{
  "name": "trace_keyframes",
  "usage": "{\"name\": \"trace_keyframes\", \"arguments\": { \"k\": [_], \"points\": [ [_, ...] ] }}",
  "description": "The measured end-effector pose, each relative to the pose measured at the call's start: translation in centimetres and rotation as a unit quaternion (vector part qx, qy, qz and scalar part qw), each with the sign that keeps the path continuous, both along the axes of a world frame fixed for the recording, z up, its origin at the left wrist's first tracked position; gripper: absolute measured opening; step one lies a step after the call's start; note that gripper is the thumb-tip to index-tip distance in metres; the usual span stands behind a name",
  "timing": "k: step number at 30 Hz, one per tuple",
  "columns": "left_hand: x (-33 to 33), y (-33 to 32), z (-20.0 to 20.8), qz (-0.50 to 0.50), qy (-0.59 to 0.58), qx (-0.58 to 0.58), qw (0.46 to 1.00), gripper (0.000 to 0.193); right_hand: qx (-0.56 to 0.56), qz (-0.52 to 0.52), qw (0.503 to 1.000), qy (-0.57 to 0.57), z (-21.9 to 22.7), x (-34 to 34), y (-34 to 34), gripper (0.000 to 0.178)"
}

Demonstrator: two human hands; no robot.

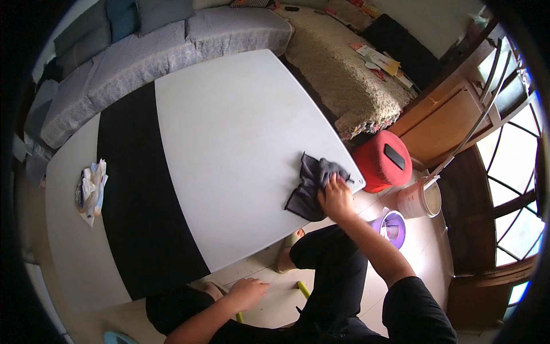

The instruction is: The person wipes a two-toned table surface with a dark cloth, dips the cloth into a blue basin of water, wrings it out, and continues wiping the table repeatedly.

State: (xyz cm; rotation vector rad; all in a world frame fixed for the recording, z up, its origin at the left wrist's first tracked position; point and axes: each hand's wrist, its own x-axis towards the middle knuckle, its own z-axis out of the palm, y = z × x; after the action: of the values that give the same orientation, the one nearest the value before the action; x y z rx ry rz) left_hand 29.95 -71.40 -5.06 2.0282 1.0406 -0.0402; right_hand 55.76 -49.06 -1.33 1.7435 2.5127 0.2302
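Note:
My right hand (337, 199) is on a dark grey cloth (309, 188) near the right corner of the white table (229, 132), its fingers closed over a bunched part. The rest of the cloth lies crumpled and spread to the left of the hand, flat against the tabletop. My left hand (247, 293) hangs over my lap, just off the table's near edge, with loosely curled fingers and nothing visible in them. A broad black band (143, 189) crosses the left part of the table.
A small pile of tissue and plastic packs (91, 186) sits on the table's left part. Beyond the table runs a grey covered sofa (189, 43). At the right stand a red stool (382, 160) with a dark phone-like slab, a pink bucket (415, 200) and a purple bucket (395, 226).

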Motion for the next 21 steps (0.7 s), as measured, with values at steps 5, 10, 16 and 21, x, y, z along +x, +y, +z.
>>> {"name": "trace_keyframes", "arguments": {
  "k": [5, 10, 16, 21],
  "points": [
    [-0.2, 0.4, -0.4, 0.011, -0.019, 0.022, 1.0, 0.022, 0.069, -0.056, 0.988, 0.123, -1.5, -0.5, 11.9, 0.049],
    [-0.2, 1.8, -0.1, 0.035, 0.022, -0.049, 0.998, 0.032, -0.052, -0.057, 0.995, 0.07, 0.5, -0.7, 16.8, 0.052],
    [-0.1, 0.7, 0.2, 0.021, 0.0, -0.02, 1.0, 0.033, -0.194, 0.183, 0.964, 0.009, 2.8, -2.7, 7.4, 0.047],
    [0.4, -0.2, -0.2, -0.006, -0.048, -0.01, 0.999, 0.028, -0.12, 0.125, 0.984, -0.035, 1.7, -6.7, 12.5, 0.091]
  ]
}}
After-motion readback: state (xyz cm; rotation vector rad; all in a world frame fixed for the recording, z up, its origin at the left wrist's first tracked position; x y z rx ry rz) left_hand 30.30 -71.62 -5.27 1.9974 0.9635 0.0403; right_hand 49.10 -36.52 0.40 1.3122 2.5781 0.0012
